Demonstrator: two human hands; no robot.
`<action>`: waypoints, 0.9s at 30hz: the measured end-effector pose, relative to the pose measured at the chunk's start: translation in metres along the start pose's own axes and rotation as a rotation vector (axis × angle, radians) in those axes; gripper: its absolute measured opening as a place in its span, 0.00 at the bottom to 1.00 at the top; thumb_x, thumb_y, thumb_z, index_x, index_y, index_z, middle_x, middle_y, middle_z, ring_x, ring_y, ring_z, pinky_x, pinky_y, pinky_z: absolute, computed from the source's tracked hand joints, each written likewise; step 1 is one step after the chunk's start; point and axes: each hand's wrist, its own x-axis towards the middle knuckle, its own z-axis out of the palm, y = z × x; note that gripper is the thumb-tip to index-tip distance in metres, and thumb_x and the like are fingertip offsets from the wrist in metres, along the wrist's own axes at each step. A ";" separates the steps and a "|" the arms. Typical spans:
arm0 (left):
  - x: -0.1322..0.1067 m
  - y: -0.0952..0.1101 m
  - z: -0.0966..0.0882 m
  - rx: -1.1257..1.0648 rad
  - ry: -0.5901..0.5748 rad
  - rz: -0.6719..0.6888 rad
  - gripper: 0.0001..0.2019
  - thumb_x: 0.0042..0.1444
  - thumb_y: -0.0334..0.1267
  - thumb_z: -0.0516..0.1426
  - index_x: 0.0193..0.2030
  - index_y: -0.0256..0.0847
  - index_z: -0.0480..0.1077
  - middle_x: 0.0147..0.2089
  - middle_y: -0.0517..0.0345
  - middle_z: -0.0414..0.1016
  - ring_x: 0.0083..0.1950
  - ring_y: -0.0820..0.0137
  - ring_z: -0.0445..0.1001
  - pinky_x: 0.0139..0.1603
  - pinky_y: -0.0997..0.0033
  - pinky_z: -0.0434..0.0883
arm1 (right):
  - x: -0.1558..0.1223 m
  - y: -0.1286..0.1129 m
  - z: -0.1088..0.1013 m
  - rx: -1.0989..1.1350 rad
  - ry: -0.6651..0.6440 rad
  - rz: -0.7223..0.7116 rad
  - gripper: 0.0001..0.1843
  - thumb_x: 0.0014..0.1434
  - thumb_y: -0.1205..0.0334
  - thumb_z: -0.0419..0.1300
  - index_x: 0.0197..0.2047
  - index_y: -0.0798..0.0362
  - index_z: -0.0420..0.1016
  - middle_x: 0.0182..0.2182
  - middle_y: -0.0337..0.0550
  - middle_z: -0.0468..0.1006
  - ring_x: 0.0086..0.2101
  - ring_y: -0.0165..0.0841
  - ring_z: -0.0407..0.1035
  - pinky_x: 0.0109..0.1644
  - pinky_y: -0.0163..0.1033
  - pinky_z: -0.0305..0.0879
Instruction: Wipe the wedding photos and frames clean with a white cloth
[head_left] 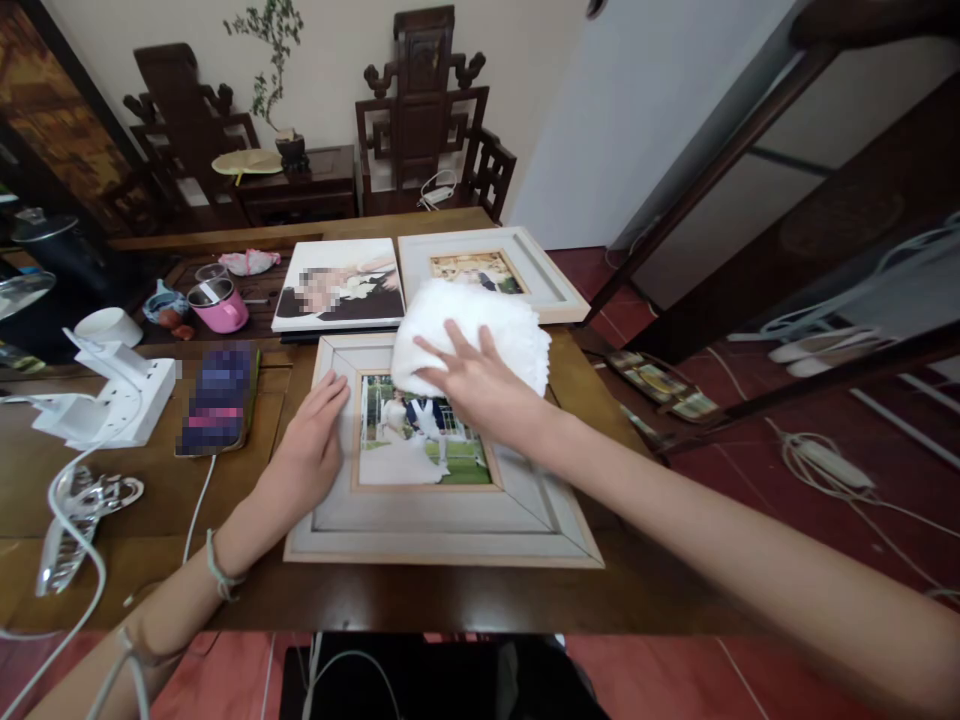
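Frame [442,512] lying near on a wooden table [375,600] — red floor tiles [727,460] right, carved chairs [422,105] far.
Right hand [480,382], fingers spread, lies on white cloth [480,305] at the frame's far right — left hand [304,442], fingers together, rests along its left side.

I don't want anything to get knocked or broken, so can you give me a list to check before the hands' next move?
1. Near frame flat on the table: ok.
2. Left hand at that frame's left side: ok.
3. Right hand on the white cloth, fingers spread: ok.
4. Whole photo in sight: not ok, cloth and hand cover its upper right part.
5. Pink mug apart from the near frame: ok.
6. Cloth not touching the back frame: cannot tell.
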 end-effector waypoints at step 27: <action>0.001 0.003 -0.001 0.042 0.011 0.033 0.21 0.62 0.26 0.45 0.62 0.29 0.62 0.64 0.35 0.64 0.70 0.57 0.56 0.69 0.47 0.59 | -0.001 -0.026 -0.008 0.091 -0.119 -0.086 0.33 0.53 0.84 0.51 0.60 0.56 0.70 0.69 0.51 0.49 0.66 0.64 0.34 0.63 0.73 0.41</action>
